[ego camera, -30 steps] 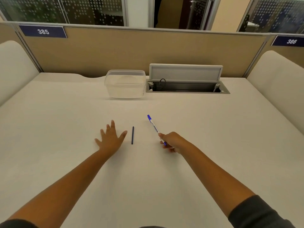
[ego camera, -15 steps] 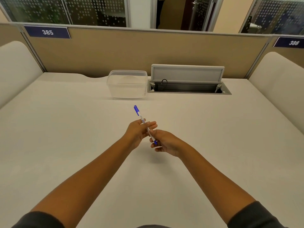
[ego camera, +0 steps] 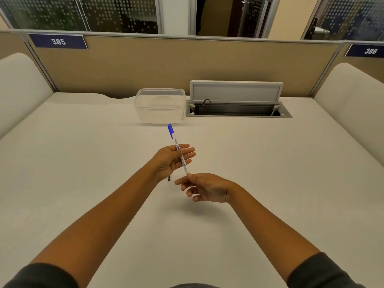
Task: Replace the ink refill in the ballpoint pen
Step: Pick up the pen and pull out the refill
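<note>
White pen (ego camera: 180, 154) between left hand (ego camera: 170, 161) and right hand (ego camera: 204, 187)

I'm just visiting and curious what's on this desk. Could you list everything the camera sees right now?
Pen: one, white with blue cap, held above the desk.
Ink refill: one, dark, on the desk, mostly hidden under the left hand.
Plastic box: one, clear, at the back of the desk.
Cable hatch: one, grey, lid open, right of the box.
Number signs: two, dark blue, on the beige partition.
Desk: one, off-white.
Left hand: one, fingers around the pen's barrel.
Right hand: one, pinching the pen's near end.
</note>
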A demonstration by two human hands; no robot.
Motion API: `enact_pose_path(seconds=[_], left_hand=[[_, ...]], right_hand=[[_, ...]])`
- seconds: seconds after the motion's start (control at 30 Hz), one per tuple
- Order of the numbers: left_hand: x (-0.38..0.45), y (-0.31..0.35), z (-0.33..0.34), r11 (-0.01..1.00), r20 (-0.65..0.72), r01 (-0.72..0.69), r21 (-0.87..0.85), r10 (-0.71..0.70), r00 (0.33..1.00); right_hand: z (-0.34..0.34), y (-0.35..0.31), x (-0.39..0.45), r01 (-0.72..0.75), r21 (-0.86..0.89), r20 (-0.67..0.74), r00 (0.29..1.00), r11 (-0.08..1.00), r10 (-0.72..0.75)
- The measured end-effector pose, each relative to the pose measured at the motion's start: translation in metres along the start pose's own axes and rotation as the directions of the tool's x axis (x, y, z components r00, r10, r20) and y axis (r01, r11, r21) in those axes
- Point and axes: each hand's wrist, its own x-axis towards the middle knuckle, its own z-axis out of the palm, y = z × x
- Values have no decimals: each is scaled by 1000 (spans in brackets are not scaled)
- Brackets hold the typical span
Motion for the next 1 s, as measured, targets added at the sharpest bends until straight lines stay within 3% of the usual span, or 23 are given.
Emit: enact_pose_path(seconds=[0.13, 0.23, 0.33, 0.43, 0.6, 0.73, 0.87, 0.93, 1.0], left_hand=[[-5, 6, 2, 998, 117, 42, -54, -36, 992], [-6, 9, 5, 997, 166, 42, -64, -31, 986], [-2, 9, 5, 999, 66, 13, 30, -14, 998], [3, 2, 2, 993, -44, 11, 119, -6, 999], [6, -9, 4, 987, -166, -33, 160, 60, 984], [8, -18, 7, 979, -279, -67, 193, 120, 953], [9, -18, 12, 979, -392, -113, 167, 172, 904], [9, -14, 13, 981, -378, -115, 154, 166, 911], [7, -8, 11, 990, -271, -62, 124, 94, 958]], right_hand=[[3, 3, -4, 39, 264, 142, 987, 964, -78], [7, 2, -3, 73, 299, 186, 973, 951, -133], [8, -4, -1, 59, 35, 76, 995, 998, -62], [8, -8, 0, -33, -290, -96, 995, 956, 5], [12, -12, 2, -145, -497, -223, 974, 855, 36], [17, -8, 6, -147, -616, -300, 952, 774, -58], [23, 2, 18, -221, -787, -429, 867, 575, -254], [26, 2, 20, -224, -766, -452, 854, 603, -257], [24, -2, 15, -134, -603, -376, 917, 786, -132]])
